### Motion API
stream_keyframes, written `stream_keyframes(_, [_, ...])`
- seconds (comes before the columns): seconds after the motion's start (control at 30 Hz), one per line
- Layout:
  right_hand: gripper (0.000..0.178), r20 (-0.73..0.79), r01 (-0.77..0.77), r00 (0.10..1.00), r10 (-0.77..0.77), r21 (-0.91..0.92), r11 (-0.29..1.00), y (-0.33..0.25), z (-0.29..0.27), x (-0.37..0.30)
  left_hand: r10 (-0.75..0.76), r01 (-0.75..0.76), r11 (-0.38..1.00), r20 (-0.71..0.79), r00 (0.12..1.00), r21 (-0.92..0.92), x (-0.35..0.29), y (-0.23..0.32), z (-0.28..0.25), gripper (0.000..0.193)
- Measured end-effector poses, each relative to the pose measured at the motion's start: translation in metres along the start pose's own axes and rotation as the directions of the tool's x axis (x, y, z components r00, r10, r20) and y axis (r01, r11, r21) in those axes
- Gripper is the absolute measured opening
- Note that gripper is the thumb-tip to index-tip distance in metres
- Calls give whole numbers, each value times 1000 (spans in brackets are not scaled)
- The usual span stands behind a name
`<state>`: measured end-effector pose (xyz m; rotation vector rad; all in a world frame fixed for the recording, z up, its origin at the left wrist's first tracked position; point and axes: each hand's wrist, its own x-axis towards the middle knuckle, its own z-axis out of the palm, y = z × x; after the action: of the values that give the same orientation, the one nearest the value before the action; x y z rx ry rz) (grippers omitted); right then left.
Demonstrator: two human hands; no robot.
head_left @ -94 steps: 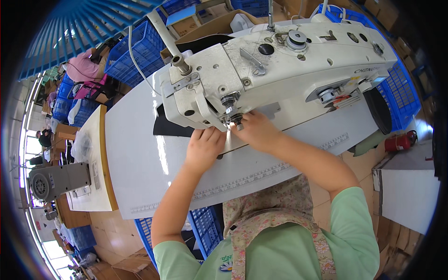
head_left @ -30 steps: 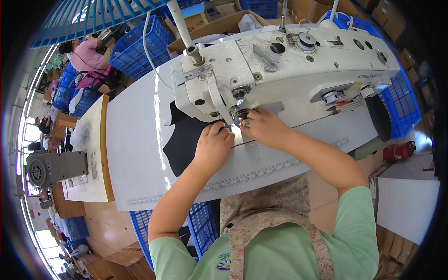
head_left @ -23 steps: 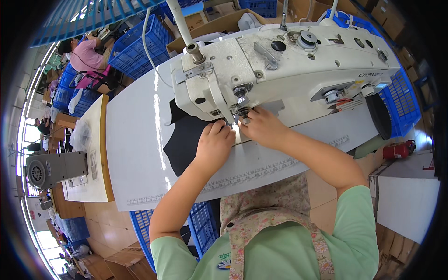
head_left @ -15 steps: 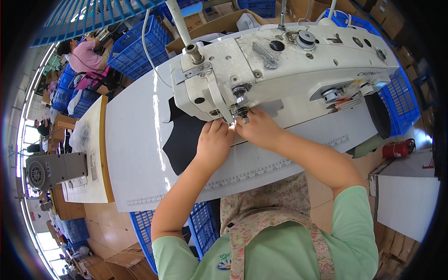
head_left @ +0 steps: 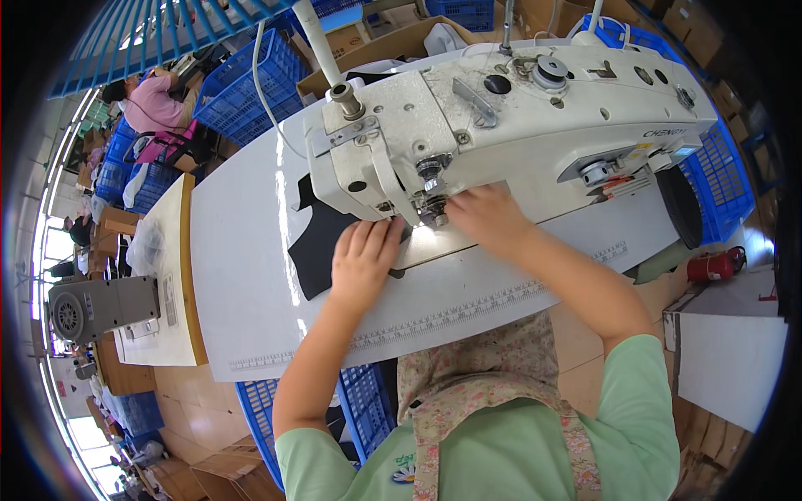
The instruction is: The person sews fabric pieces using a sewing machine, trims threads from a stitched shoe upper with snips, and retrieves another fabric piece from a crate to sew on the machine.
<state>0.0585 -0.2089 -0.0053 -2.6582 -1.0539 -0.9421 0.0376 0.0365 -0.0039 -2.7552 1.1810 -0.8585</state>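
A white sewing machine (head_left: 518,125) stands on a pale worktable, its needle area lit by a small lamp. A black fabric piece (head_left: 314,255) with curved edges lies flat at the left of the needle area, partly under the machine head. My left hand (head_left: 364,260) rests on the fabric's right part, fingers stretched out and pointing at the presser foot. On the other side of the needle, my right hand (head_left: 491,219) is bent close under the machine arm. Its fingertips are hidden behind the tension parts (head_left: 434,204), so what they touch does not show.
A printed ruler strip (head_left: 468,311) runs along the near table edge. Small tools (head_left: 622,187) lie under the machine arm at right. Blue crates (head_left: 255,88) stand behind and below the table. Someone in pink (head_left: 157,102) sits at far left. A red fire extinguisher (head_left: 717,265) stands at right.
My hands have drawn apart: the left went left and its fingers straightened, the right went right. The black fabric has shifted slightly left and away from me.
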Motion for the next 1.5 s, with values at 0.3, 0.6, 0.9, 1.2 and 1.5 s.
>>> stream_keyframes(0.3, [10,94,414,900,-425,115,903,8,-1,-1,76,-102,993,318,945,65,18,21,-30,11])
stream_keyframes(0.6, [6,163,401,878,-450,260,878,18,13,1,226,-218,973,145,963,-69,19,8,-16,17])
stream_keyframes(0.9, [6,83,325,931,-356,259,910,12,12,-1,192,-159,976,246,950,-147,16,7,-13,20])
stream_keyframes(1.2, [17,114,345,928,-354,91,934,5,16,1,182,-167,983,270,946,-78,16,12,-5,23])
stream_keyframes(1.5, [5,0,276,961,-276,35,961,-3,31,-2,150,-143,989,218,964,-47,22,20,4,15])
